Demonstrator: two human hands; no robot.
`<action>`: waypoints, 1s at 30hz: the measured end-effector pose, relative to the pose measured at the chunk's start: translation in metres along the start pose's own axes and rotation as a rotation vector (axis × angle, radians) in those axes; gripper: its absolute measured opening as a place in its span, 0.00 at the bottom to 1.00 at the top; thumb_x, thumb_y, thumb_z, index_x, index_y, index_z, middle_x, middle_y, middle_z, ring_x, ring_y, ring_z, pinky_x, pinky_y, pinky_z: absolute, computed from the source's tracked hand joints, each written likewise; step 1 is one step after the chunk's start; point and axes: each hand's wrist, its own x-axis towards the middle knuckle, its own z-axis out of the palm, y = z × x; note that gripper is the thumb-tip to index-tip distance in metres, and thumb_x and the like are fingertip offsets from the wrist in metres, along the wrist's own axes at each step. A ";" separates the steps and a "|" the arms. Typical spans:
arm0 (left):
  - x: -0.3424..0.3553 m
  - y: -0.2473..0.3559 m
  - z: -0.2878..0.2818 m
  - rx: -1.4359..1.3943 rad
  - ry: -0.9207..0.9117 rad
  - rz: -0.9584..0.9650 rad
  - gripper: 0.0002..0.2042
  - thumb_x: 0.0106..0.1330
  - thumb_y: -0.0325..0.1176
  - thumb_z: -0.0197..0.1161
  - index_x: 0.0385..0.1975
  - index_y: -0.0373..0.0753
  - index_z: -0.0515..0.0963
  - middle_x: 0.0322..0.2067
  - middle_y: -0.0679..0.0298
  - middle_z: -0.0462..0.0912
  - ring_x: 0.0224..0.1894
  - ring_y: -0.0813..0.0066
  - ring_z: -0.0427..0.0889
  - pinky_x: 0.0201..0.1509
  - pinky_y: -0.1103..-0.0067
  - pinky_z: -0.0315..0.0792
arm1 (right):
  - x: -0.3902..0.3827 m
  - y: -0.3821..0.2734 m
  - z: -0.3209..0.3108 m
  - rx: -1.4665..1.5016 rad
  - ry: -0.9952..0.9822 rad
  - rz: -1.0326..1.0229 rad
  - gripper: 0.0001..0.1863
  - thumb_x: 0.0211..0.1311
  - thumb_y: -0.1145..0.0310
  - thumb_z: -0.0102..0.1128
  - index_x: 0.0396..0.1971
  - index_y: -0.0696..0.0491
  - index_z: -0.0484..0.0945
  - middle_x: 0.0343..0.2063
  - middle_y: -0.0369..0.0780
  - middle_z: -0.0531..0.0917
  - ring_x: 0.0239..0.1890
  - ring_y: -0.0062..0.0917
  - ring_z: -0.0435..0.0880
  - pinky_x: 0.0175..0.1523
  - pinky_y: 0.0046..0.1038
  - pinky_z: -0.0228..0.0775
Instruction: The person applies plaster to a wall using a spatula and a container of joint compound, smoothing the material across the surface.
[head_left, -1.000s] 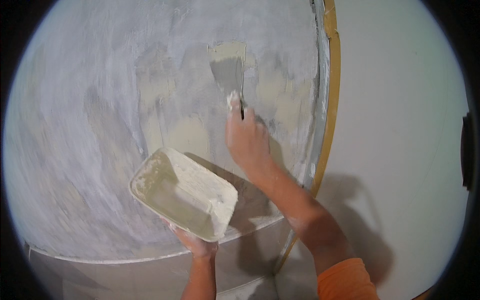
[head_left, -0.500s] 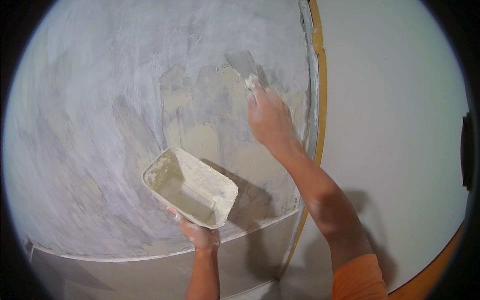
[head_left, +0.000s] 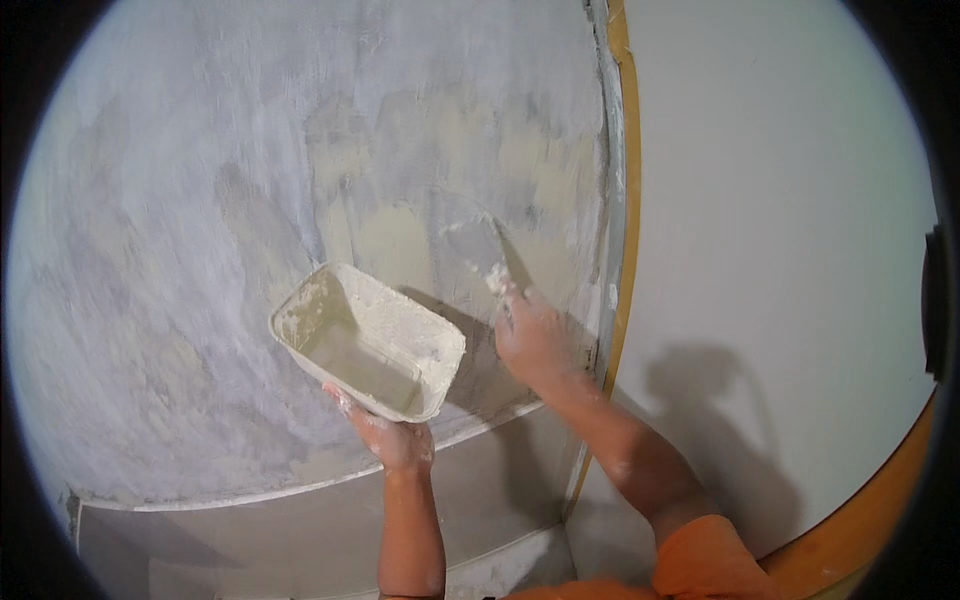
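Observation:
My left hand (head_left: 392,436) grips a cream rectangular tub (head_left: 370,345) from below. The tub is tilted with its mouth toward me, and plaster is smeared over its walls and rim. My right hand (head_left: 532,338) is closed round a putty knife (head_left: 475,243), whose handle is mostly hidden by the fingers. Its blade lies at the wall surface, pointing up and left, with a pale lump of plaster near the handle end. Behind both hands, the grey wall (head_left: 180,250) carries patchy damp and cream streaks of plaster.
A yellowish strip (head_left: 630,150) runs down the corner beside the plastered wall. To its right stands a smooth pale wall (head_left: 770,200) with my arm's shadow on it. A white ledge edge (head_left: 290,490) crosses below the plastered area. A dark object (head_left: 935,300) shows at the far right.
My right hand has drawn the putty knife downward along the wall. The tub in my left hand sits slightly higher and further left in the view.

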 end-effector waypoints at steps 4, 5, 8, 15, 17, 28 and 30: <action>0.000 -0.009 -0.008 -0.111 -0.021 -0.103 0.36 0.75 0.62 0.36 0.74 0.44 0.46 0.72 0.63 0.52 0.72 0.66 0.56 0.74 0.69 0.55 | 0.051 -0.002 -0.048 0.026 0.203 0.005 0.25 0.68 0.62 0.52 0.64 0.53 0.69 0.38 0.53 0.78 0.43 0.50 0.80 0.48 0.47 0.71; 0.000 -0.010 -0.008 -0.128 -0.028 -0.127 0.37 0.74 0.63 0.38 0.74 0.44 0.46 0.72 0.63 0.52 0.72 0.66 0.56 0.74 0.69 0.56 | 0.068 -0.001 -0.057 0.027 0.213 -0.006 0.24 0.69 0.62 0.51 0.63 0.53 0.70 0.37 0.53 0.79 0.43 0.50 0.80 0.48 0.47 0.71; -0.001 -0.002 -0.009 -0.111 0.020 -0.123 0.32 0.76 0.60 0.34 0.74 0.49 0.47 0.72 0.64 0.53 0.71 0.65 0.59 0.71 0.66 0.62 | 0.114 -0.006 -0.070 0.044 0.292 -0.079 0.24 0.69 0.62 0.50 0.62 0.53 0.71 0.37 0.54 0.79 0.42 0.50 0.80 0.48 0.46 0.72; 0.003 0.000 -0.020 -0.062 0.064 -0.132 0.33 0.76 0.60 0.34 0.75 0.49 0.45 0.73 0.63 0.51 0.73 0.64 0.56 0.72 0.66 0.61 | 0.151 -0.038 -0.056 -0.005 0.158 0.007 0.27 0.71 0.59 0.48 0.67 0.53 0.64 0.40 0.55 0.79 0.42 0.51 0.81 0.49 0.49 0.72; 0.000 -0.007 -0.020 -0.059 0.033 -0.121 0.34 0.76 0.61 0.35 0.74 0.48 0.46 0.72 0.63 0.52 0.72 0.64 0.58 0.71 0.66 0.62 | 0.133 -0.030 -0.022 -0.042 0.158 0.034 0.28 0.71 0.57 0.48 0.65 0.55 0.65 0.40 0.56 0.79 0.43 0.52 0.81 0.49 0.49 0.72; -0.001 0.002 -0.013 -0.123 0.015 -0.238 0.34 0.76 0.60 0.37 0.74 0.45 0.47 0.71 0.62 0.56 0.70 0.66 0.60 0.72 0.70 0.59 | 0.067 -0.022 -0.042 -0.010 0.149 -0.042 0.25 0.72 0.61 0.48 0.66 0.53 0.66 0.41 0.56 0.78 0.40 0.52 0.81 0.47 0.50 0.72; -0.002 0.009 -0.007 -0.090 0.047 -0.253 0.35 0.75 0.61 0.37 0.74 0.45 0.47 0.70 0.62 0.56 0.70 0.66 0.60 0.72 0.71 0.60 | 0.095 -0.037 -0.070 0.051 0.205 -0.037 0.24 0.72 0.61 0.47 0.64 0.53 0.69 0.40 0.55 0.78 0.40 0.52 0.81 0.47 0.49 0.72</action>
